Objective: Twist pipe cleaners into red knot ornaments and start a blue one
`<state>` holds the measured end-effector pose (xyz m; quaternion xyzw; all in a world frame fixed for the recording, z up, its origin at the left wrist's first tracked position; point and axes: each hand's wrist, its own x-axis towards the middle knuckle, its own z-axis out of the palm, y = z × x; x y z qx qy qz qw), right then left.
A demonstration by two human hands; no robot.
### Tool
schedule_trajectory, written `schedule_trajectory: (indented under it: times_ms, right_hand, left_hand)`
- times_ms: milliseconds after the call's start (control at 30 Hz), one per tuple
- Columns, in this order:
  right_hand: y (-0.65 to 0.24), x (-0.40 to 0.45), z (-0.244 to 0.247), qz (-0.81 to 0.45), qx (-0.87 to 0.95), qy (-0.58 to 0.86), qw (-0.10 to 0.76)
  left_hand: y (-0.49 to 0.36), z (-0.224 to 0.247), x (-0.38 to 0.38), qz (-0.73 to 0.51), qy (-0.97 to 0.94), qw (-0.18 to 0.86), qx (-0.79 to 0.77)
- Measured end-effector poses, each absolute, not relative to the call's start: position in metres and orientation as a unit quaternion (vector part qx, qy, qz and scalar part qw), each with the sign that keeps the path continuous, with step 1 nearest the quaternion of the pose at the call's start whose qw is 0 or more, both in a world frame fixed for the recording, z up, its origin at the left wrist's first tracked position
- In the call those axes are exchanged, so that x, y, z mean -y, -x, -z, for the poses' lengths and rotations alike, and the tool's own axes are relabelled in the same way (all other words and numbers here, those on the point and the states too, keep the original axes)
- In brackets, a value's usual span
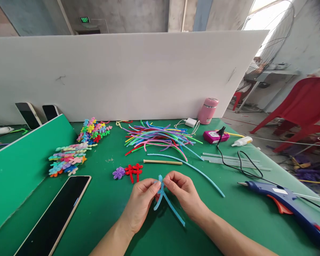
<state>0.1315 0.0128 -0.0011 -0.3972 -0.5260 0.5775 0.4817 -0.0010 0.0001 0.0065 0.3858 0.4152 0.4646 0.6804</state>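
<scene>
A light blue pipe cleaner (173,209) is bent into small loops at the top, with two loose tails hanging down. My left hand (142,201) pinches its looped part from the left. On the other side, the fingertips of my right hand (185,193) are pressed together at the loops' right edge. Just beyond my hands lie a wooden stick (162,162) and a long light blue pipe cleaner (200,171). Two red pipe-cleaner shapes (133,172) and a purple flower (119,173) rest left of them.
A heap of coloured pipe cleaners (160,137) lies at the back. Finished flower shapes (68,158) and a tablet (56,213) are left. At right are a blue glue gun (285,199), clear glue sticks (229,160), a purple box (216,136) and a pink bottle (208,111).
</scene>
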Motion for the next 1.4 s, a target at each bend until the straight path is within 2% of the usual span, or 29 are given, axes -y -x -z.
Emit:
schedule_trajectory:
  times_ms: [167,367,533,667,867,1100,1400]
  right_hand:
    - [-0.1327,-0.0115,-0.0005,-0.610,0.516,0.367,0.476]
    - [-0.1327,-0.0120,-0.0008,-0.589,0.538,0.371,0.475]
    - [-0.1343,-0.0114,-0.0002,-0.567,0.581,0.419,0.407]
    - [-0.1319,-0.0097,-0.0004,-0.562,0.626,0.403,0.360]
    - [-0.1304,-0.0090,0.0022,-0.536,0.627,0.426,0.372]
    - [-0.1296,-0.0093,0.0037,-0.540,0.621,0.429,0.374]
    - [-0.1266,-0.0093,0.0009,-0.561,0.580,0.424,0.412]
  left_hand:
    - [0.0030,-0.0076,0.0015,-0.452,-0.357,0.733,-0.363]
    - [0.0040,-0.0068,0.0000,-0.448,-0.400,0.684,-0.414]
    - [0.0055,-0.0056,-0.0042,-0.481,-0.397,0.639,-0.449]
    - [0.0048,-0.0049,-0.0047,-0.493,-0.391,0.634,-0.450]
    - [0.0059,-0.0078,-0.0028,-0.486,-0.377,0.677,-0.403]
    - [0.0068,-0.0078,-0.0048,-0.456,-0.432,0.639,-0.444]
    - [0.0061,-0.0041,-0.0051,-0.476,-0.389,0.659,-0.433]
